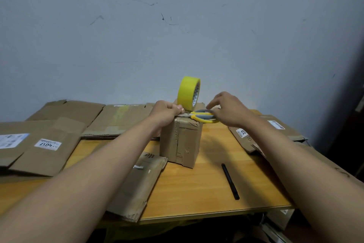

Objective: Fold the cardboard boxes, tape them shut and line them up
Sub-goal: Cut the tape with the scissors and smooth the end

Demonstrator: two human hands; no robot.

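Two hands at work over one folded cardboard box [182,140] standing upright mid-surface. Left hand [166,111] curled, pinching the tape strip at the box's top edge. Right hand [226,109] gripping yellow-handled scissors [202,116], blades pointing left toward the pinched strip. Yellow tape roll [188,94] upright on edge atop the box, just behind the scissors. Flattened cardboard boxes stacked left [39,144], at the back [120,118], right [275,134] and at the near edge [137,187] of the wooden surface [206,193]. Black pen [230,181] lying right of the box, apart from it.
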